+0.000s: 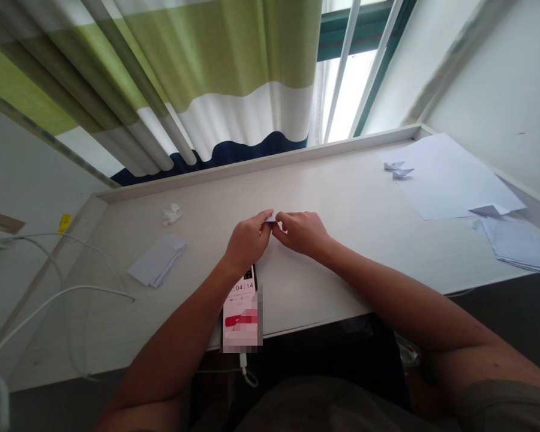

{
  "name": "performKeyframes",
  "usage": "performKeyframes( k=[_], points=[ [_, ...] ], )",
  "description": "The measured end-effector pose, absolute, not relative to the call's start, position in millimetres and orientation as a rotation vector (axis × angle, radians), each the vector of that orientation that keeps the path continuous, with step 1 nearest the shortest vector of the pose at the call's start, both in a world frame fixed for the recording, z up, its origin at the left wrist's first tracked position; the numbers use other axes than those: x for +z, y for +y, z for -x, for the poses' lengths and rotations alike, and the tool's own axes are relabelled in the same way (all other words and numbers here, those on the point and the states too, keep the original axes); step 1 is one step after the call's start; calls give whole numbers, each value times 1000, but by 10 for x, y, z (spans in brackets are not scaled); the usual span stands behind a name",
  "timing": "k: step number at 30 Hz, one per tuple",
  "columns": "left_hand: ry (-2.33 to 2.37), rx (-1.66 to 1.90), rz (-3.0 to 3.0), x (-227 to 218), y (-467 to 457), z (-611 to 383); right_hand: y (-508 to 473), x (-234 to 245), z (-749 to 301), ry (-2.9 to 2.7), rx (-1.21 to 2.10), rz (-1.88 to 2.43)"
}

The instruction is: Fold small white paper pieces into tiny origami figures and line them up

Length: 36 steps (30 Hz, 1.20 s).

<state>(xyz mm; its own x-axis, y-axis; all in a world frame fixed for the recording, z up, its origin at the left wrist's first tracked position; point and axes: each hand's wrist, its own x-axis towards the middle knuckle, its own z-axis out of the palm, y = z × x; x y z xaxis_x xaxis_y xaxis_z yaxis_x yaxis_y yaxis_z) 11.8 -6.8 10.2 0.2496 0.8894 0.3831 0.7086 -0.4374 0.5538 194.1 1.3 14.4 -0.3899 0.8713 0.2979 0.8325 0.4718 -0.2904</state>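
Over the middle of the desk, my left hand and my right hand meet at a small folded piece of white paper. The left fingers pinch its left side, while the right thumb and fingertips close on its right side. Much of the paper is hidden by my fingers, so its full shape does not show. Below my left wrist lies a phone with a timer on its screen, partly covered by my forearm.
A stack of paper and a crumpled tissue lie at the left. At the right are two small folded paper shapes, a large white sheet and another paper stack. White cables cross the left side.
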Motion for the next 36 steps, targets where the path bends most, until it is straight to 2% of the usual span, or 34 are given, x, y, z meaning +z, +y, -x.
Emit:
performKeyframes(
  k=[10, 16, 25, 32, 36],
  points=[
    [1334, 1118, -1996, 89, -73, -161, 8, 186, -1974, -2201, 272, 1426],
    [1390, 1083, -1969, 154, -91, -164, 30, 141, -1981, -2161, 299, 1395],
    [1109, 1213, -1445, 211, -53, -220, 61, 77, -2043, -2061, 379, 1105],
    [982, 1191, -1124, 350, -77, -203, 79, 56, -2079, -2054, 244, 1048],
    [974, 1186, -1070, 344, -73, -199, 71, 65, -2081, -2018, 282, 932]
  ],
)
